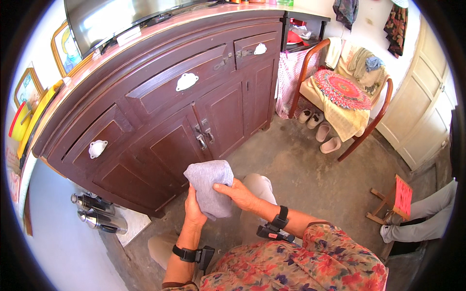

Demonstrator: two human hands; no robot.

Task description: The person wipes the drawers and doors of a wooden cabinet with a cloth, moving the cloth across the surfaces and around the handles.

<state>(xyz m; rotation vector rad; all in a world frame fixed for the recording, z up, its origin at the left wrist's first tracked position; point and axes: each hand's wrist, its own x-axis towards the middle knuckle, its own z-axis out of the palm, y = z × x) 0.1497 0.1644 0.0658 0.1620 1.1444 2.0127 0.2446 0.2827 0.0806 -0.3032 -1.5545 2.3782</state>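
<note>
A folded grey-blue cloth [212, 189] with fine stripes is held up between my two hands, over my knees. My left hand [194, 207] grips its lower left edge, with the fingers hidden behind it. On the right side, my right hand [236, 192] pinches the cloth, the thumb lying on its front face and the fingers behind. Both wrists carry black strapped devices. Beyond the cloth stands a dark red-brown wooden cabinet [178, 142] with its doors closed.
Metal vacuum flasks [105, 220] stand at lower left. At upper right is a wooden-armed chair [375, 127] draped with cloths, shoes [315, 120] beneath it. A small stool [402, 196] stands at right beside another person's legs [426, 218]. A television [127, 18] rests on the cabinet.
</note>
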